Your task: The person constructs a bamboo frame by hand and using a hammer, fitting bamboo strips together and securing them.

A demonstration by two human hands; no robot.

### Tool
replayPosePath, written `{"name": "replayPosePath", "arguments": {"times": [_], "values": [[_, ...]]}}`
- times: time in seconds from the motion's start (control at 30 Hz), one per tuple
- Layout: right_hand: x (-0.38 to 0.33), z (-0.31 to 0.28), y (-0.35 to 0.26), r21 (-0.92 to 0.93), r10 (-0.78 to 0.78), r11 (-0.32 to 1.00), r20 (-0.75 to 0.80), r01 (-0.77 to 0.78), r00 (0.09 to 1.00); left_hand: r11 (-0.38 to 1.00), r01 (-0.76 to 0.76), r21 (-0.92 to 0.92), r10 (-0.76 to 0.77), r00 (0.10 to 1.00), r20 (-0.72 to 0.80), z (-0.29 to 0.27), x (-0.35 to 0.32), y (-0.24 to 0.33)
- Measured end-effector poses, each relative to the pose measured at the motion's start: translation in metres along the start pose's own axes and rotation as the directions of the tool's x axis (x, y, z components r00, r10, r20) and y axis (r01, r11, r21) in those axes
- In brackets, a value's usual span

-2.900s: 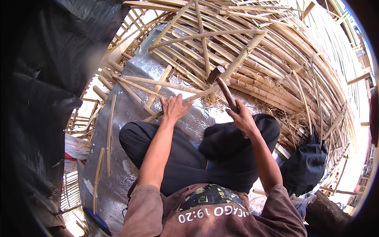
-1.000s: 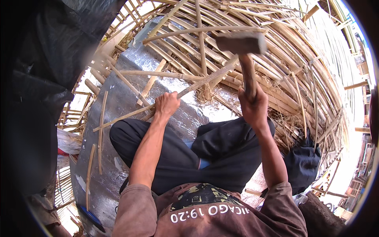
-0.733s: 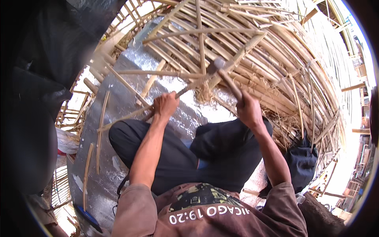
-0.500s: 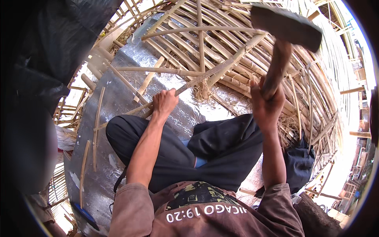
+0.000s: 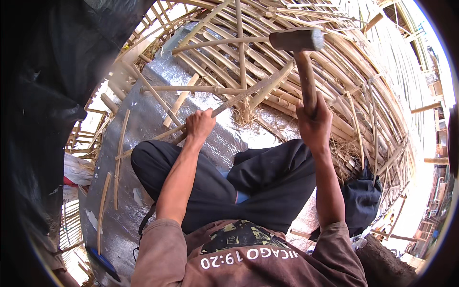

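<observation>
- Sitting cross-legged on a shiny silver sheet (image 5: 143,119), a person works at a big frame of bamboo sticks (image 5: 306,71).
- The right hand (image 5: 314,125) has its grip clamped tight around the wooden handle of a hammer (image 5: 297,40). The hammer is held up high, with its thick dark head above the frame.
- The left hand (image 5: 201,125) has its grip closed on a thin bamboo strip (image 5: 239,98). It holds the strip down low, just in front of the knees.
- The strip is long, pale and flat. It runs up and to the right from the left hand, and its far end lies across the frame sticks, under the hammer head.
- What could go wrong: the left hand's fingers are not far along the strip from where the hammer points. I think a swing that lands low could hit them.
- The strip looks thin and dry. A hard hit could split it or make it jump out of the left hand.
- The hammer head is heavy and up high. If the right hand's grip slips, it could drop onto the legs.
- More loose bamboo pieces (image 5: 119,158) lie on the silver sheet to the left, well apart from both hands.
- A dark bag (image 5: 361,201) sits on the right, near the right elbow.
</observation>
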State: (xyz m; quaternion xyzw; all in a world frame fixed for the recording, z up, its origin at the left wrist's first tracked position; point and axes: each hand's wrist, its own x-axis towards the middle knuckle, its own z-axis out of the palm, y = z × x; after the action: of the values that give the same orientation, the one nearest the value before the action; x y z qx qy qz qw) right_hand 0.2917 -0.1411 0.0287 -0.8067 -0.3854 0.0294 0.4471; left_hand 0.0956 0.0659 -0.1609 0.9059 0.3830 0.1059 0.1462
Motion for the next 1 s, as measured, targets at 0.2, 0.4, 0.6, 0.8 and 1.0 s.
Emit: {"name": "replayPosePath", "arguments": {"times": [0.2,0.4,0.6,0.8,1.0], "values": [[-0.042,0.057,0.075,-0.388,0.122,0.921,0.284,-0.002,0.951,0.997,-0.027,0.067,0.028,1.0,-0.01,0.011,0.001,-0.011],[-0.041,0.079,0.116,-0.314,0.089,0.948,0.114,-0.049,0.99,1.0,0.009,-0.012,-0.01,0.999,-0.049,-0.007,0.005,-0.01],[-0.056,0.087,0.141,-0.077,0.176,0.981,-0.06,-0.18,0.983,0.999,0.028,-0.02,-0.028,0.999,-0.04,-0.011,-0.002,0.001],[-0.056,0.094,0.14,-0.066,0.254,0.963,-0.105,-0.262,0.961,0.998,0.061,-0.018,-0.061,0.998,-0.017,-0.018,-0.006,-0.001],[-0.057,0.09,0.142,0.034,0.276,0.961,-0.232,-0.276,0.933,0.995,0.078,-0.061,-0.08,0.996,-0.031,-0.036,-0.009,0.01]]}}
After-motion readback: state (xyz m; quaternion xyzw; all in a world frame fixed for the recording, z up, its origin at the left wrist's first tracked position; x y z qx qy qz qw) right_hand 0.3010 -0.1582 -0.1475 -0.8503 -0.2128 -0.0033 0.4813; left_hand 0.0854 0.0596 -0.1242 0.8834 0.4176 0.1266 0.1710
